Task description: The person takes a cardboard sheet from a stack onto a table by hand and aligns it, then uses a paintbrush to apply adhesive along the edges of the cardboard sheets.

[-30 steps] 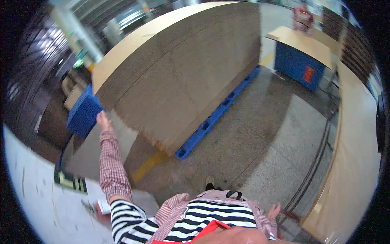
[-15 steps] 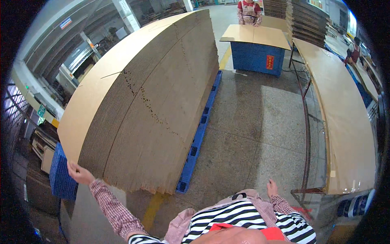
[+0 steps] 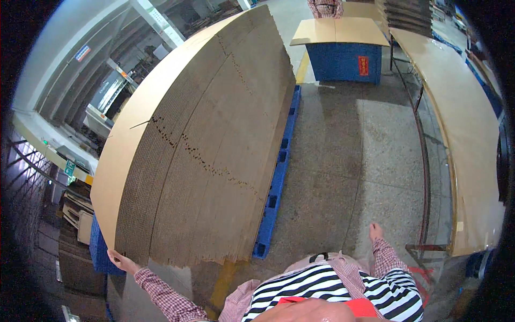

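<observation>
A tall stack of brown cardboard sheets [image 3: 198, 139] rises on my left, its layered edges facing me. My left hand [image 3: 123, 262] is at the near corner of the top cardboard sheet [image 3: 110, 185], its fingers closed on the edge. Under the stack runs a blue pallet [image 3: 272, 201]. My right hand [image 3: 376, 232] hangs over the floor at my right side, holding nothing, its fingers loosely apart.
A long table with a brown top [image 3: 464, 134] on a metal frame [image 3: 426, 177] stands to the right. Ahead, a person [image 3: 325, 8] stands behind a blue box-like stand [image 3: 343, 63] topped with a cardboard sheet [image 3: 340, 31]. More stacked cardboard [image 3: 405, 16] is behind.
My view has shifted, so the stack and the table sit further right. My left hand stays at the sheet's near corner. My right hand still hangs at my side.
</observation>
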`<state>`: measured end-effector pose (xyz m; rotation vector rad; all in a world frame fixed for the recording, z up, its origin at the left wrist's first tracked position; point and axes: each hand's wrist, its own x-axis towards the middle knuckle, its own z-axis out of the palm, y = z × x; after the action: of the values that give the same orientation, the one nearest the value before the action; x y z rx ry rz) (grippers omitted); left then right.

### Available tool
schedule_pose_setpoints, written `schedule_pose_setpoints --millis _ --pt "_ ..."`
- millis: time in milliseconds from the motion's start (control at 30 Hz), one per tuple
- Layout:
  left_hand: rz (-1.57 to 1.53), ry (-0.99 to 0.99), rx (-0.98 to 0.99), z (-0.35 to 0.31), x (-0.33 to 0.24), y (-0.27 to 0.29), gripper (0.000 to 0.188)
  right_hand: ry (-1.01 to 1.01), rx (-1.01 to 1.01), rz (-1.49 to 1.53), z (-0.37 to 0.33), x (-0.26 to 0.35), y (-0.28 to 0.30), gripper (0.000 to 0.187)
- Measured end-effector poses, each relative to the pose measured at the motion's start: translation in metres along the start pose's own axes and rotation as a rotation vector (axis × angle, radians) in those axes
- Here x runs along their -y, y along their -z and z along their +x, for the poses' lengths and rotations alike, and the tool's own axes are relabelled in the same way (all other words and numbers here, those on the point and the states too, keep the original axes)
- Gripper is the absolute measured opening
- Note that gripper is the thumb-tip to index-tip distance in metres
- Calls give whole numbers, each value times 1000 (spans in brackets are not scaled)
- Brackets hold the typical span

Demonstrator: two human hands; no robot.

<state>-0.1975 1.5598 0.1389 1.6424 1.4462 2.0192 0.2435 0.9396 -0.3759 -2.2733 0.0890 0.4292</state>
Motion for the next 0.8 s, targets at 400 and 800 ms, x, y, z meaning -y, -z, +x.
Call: schedule_pose_setpoints --millis 400,800 --pt "-152 -89 218 14 16 18 56 -270 64 75 -13 -24 -36 35" --pt "228 -341 -162 -3 19 -12 51 726 -203 302 149 436 58 59"
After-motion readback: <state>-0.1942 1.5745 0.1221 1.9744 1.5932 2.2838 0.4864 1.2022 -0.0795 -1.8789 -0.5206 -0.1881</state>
